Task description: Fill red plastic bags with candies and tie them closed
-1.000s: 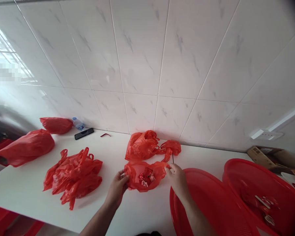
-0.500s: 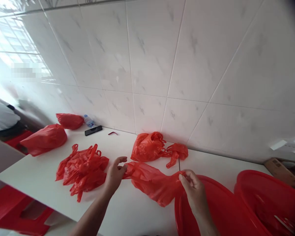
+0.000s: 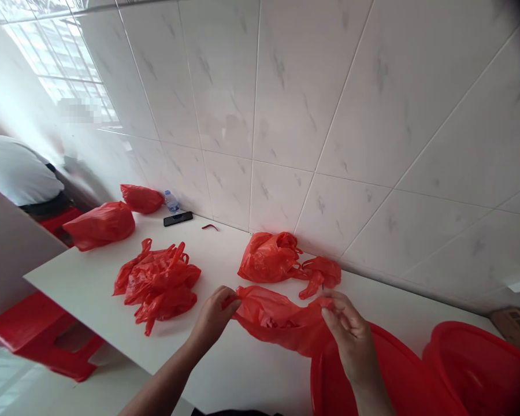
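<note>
Both hands hold one red plastic bag (image 3: pixel 277 318) just above the near edge of the white table (image 3: pixel 91 283). The left hand (image 3: pixel 214 315) pinches the bag's left end between thumb and fingers, closed on the plastic. The right hand (image 3: pixel 351 338) grips the bag's right end, fingers curled around the gathered plastic. The bag sags between the two hands, and its lower part hangs beside the rim of a red basin (image 3: pixel 390 375) at the near right. What lies inside the bag cannot be told, since the plastic is bunched together.

A second red basin (image 3: pixel 481 364) stands right of the first, their rims close together; their insides are mostly out of view.

Just beyond the held bag, a filled red bag with knotted handles (image 3: pixel 271 257) rests on the table close to the tiled wall (image 3: pixel 286 115). To the left lies a loose heap of empty red bags (image 3: pixel 160 283). Farther left, two stuffed red bags (image 3: pixel 99 225) (image 3: pixel 142 198) sit at the far end of the table. Near them by the wall are a small water bottle (image 3: pixel 171 201), a dark phone (image 3: pixel 178 218) and a small red strip (image 3: pixel 210 226).

A red stool (image 3: pixel 43 341) stands on the floor below the table's left end. At the far left a person in a white top (image 3: pixel 19 170) is partly in view
</note>
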Demonstrator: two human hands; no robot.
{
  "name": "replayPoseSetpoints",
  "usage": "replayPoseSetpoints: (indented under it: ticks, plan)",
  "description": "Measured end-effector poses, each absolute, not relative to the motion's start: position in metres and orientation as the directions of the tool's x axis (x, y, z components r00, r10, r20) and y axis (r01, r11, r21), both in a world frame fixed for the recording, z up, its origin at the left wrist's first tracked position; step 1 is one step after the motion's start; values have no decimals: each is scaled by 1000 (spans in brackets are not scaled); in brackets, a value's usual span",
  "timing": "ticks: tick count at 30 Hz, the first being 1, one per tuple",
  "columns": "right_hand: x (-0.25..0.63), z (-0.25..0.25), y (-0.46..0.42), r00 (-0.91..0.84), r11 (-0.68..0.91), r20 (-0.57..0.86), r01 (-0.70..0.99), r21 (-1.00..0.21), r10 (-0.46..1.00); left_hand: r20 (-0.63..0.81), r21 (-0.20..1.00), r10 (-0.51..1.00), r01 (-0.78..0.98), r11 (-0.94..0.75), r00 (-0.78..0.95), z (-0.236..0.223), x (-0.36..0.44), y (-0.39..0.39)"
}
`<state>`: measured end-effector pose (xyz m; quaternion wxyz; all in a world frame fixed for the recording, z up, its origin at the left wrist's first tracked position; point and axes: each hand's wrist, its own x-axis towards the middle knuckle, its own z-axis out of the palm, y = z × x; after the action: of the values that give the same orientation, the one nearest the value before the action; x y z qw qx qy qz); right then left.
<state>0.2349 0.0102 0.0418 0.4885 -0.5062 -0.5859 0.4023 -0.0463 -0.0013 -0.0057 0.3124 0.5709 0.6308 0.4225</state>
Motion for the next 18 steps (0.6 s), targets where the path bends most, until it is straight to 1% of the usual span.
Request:
replayPoseSetpoints:
  ticks: [2,5,7,10,12,15,16,17,18]
  plan:
    - [236,46,11,-70,181,170,208,-961,983,107,896,977,444,-15,-182,0,-47,2]
    - [238,40,9,-77,58,38,276,-960,996,94,895,979,447,-5,-179,2,-46,2]
    - [239,31,6,-66,-7,-24,245,-969,998,84,897,985,442,-8,-152,1,-43,-1]
    - [237,17,1,-93,-87,-98,118,-989,991,88,888,992,459,-37,-89,5,-37,-7]
    - [234,9,1,-85,-136,-135,-3,-991,987,104,862,994,501,-70,-39,14,-32,-9]
    - [225,1,2,13,-131,-139,-260,-957,990,117,840,992,528,-123,45,33,-22,-8]
    - [223,0,2,42,-121,-141,-314,-942,989,120,847,991,514,-137,68,40,-18,-7]
    - [220,-1,1,50,-121,-146,-334,-935,988,122,857,989,493,-149,88,45,-14,-6]
    - [217,0,-1,36,-130,-149,-319,-939,988,123,868,987,470,-159,106,50,-9,-4]
